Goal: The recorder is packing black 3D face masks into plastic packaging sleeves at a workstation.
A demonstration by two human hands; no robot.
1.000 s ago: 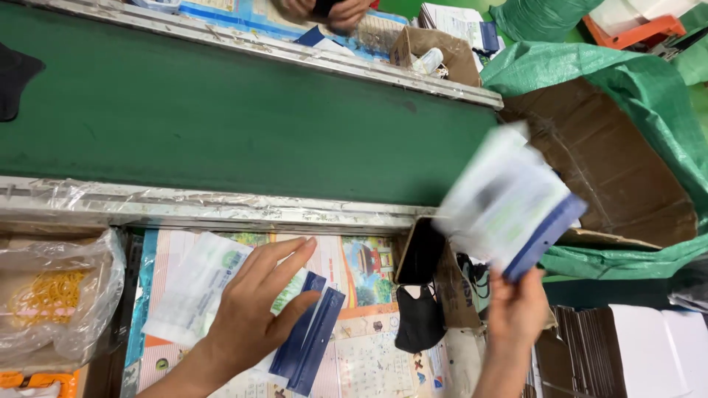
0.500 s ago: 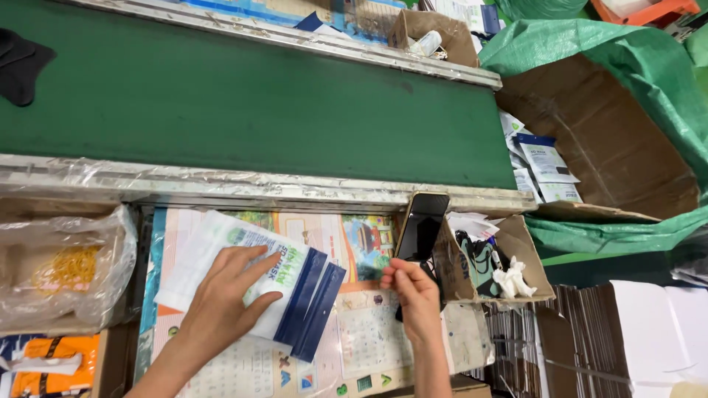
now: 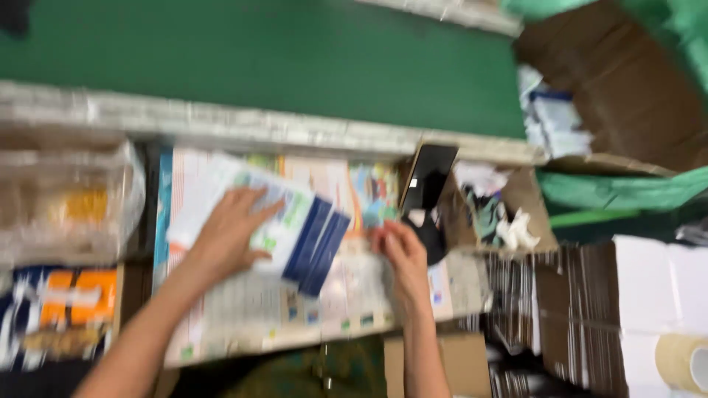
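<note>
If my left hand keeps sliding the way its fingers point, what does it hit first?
The left hand already rests on the white-and-blue packets; its fingers point up-right, so beyond them probably the printed sheet. Blur leaves this unsure.

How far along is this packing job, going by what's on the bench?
Done: several white-and-blue packets lie in the big cardboard box. In hand: the left hand presses another white-and-blue packet; the right hand touches the printed sheet. Left: that packet is not boxed.

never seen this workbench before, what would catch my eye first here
The wide green conveyor belt across the top stands out first. Below it, the left hand presses flat on a white packet with a dark blue end, which lies on colourful printed sheets, while the right hand touches those sheets just beside it.
</note>
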